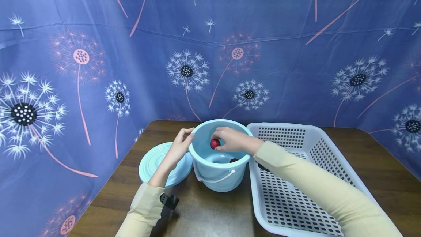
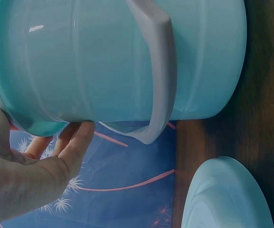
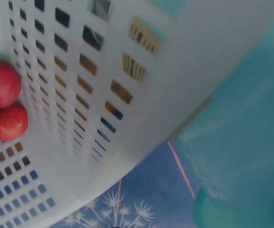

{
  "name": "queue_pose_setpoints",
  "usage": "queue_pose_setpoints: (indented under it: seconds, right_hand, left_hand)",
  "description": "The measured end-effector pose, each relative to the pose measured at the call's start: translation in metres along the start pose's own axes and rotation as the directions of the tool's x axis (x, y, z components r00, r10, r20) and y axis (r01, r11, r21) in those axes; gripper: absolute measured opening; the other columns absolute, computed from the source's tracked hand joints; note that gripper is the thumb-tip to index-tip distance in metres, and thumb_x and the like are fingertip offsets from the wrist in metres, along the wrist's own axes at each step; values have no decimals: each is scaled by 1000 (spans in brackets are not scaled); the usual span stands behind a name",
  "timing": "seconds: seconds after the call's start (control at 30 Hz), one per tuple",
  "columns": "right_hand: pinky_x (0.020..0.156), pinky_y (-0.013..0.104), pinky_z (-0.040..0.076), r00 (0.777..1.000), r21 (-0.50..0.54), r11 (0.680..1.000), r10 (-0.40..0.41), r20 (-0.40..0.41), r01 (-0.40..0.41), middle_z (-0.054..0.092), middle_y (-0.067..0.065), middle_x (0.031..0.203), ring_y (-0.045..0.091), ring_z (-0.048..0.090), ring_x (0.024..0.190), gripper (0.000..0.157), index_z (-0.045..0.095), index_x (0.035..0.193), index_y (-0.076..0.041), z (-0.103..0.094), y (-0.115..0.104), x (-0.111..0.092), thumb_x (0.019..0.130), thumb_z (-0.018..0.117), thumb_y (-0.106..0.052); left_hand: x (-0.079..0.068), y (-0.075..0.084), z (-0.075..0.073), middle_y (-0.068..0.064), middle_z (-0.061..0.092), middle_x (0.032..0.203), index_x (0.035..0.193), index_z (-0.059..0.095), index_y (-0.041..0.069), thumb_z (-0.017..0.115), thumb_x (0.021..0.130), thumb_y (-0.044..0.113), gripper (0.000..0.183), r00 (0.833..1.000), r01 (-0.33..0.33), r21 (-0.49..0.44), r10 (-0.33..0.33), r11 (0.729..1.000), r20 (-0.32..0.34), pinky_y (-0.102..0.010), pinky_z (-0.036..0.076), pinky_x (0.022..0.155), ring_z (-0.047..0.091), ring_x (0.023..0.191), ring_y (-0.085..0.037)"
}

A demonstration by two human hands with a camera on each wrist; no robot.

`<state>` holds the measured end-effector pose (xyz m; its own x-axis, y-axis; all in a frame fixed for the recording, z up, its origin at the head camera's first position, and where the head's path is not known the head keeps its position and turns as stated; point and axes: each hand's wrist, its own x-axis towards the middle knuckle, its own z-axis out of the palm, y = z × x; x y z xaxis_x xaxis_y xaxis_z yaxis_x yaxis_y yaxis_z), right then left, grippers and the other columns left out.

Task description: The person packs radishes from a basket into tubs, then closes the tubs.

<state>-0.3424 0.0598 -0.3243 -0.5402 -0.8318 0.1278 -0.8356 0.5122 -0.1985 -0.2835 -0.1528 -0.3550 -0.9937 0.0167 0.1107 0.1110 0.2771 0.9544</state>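
A light blue bucket (image 1: 217, 178) with a white handle (image 2: 163, 71) stands upright on the table. My left hand (image 1: 179, 147) holds its rim at the left side, and in the left wrist view the fingers (image 2: 77, 145) press on the outer wall just under the rim. Reaching in over the rim from the right, my right hand (image 1: 231, 139) grips a red round fruit (image 1: 215, 143) inside the bucket. Low in the bucket lies another dark red piece (image 1: 234, 160), partly covered by the near wall. My right hand is out of frame in the right wrist view.
A white perforated basket (image 1: 260, 207) sits right beside the bucket, under my right forearm. Several red fruits (image 3: 3, 83) lie in it, seen in the right wrist view. The light blue lid (image 1: 148, 169) lies left of the bucket. A patterned blue cloth (image 1: 210, 76) hangs behind the table.
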Motion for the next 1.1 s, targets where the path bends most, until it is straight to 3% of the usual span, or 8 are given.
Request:
queue_pose_setpoints:
  seconds: [0.17,0.4,0.77,1.1]
  right_hand:
    - [78,30,48,1000,-90,996,-11,11,12,60,6,96,16,55,84,26,65,105,-6,0,-2,0,82,71,-15]
    - [80,31,49,1000,-153,988,-3,27,7,61,5,95,16,58,84,25,66,104,-7,1,-2,2,81,72,-16]
    - [81,36,50,1000,-173,985,19,-24,-23,63,5,98,19,61,86,24,67,103,-8,6,1,7,82,71,-18]
    - [84,37,51,999,-156,987,35,2,-34,64,7,102,22,63,93,23,68,104,-6,6,0,7,83,70,-15]
  left_hand:
    - [1,0,0,-9,47,134,132,42,12,43,100,32,38,1000,-3,3,3,1000,0,-45,47,92,50,116,-25]
    - [0,0,-1,-9,47,134,132,42,13,43,100,33,38,1000,-3,-7,3,1000,7,-46,46,94,49,119,-26]
    - [2,0,-1,-8,44,139,131,41,10,42,100,31,38,1000,-10,-2,10,1000,15,-44,48,93,49,119,-26]
    - [1,-1,-2,-6,43,139,131,41,11,42,100,32,38,1000,-6,-2,6,1000,20,-45,47,94,48,121,-25]
